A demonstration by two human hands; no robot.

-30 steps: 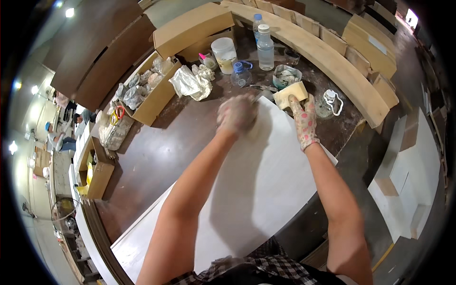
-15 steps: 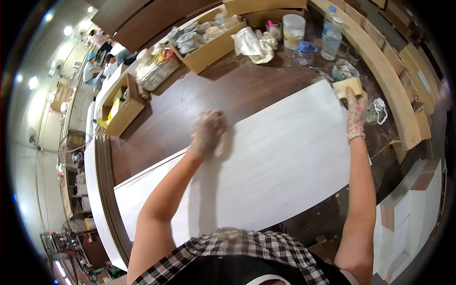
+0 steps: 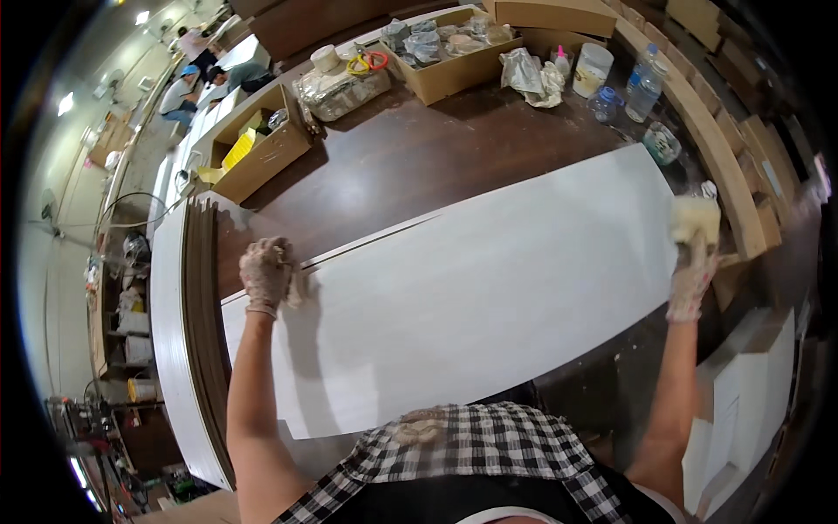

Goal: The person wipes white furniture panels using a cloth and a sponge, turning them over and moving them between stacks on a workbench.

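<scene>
A long white panel point(image 3: 489, 288) lies slantwise across the dark brown table point(image 3: 375, 179). My left hand point(image 3: 266, 275), in a patterned glove, is closed over the panel's left end. A pale crumpled cloth point(image 3: 298, 289) hangs from under its fingers; the rest is hidden by the fist. At the panel's right end my right hand point(image 3: 692, 275), gloved too, grips a pale yellow sponge block point(image 3: 697, 220) at the edge. Motion blurs the block slightly.
On the left stands a stack of panels point(image 3: 196, 297). Along the back are an open box with a yellow item point(image 3: 262, 148), a wrapped bundle point(image 3: 342, 92), a box of bags point(image 3: 454, 70), a white tub point(image 3: 593, 70) and bottles point(image 3: 646, 92). People point(image 3: 182, 94) work far left.
My left hand has moved left along the panel with the cloth. My right hand has come nearer and a little right with the sponge block. The view has shifted.
</scene>
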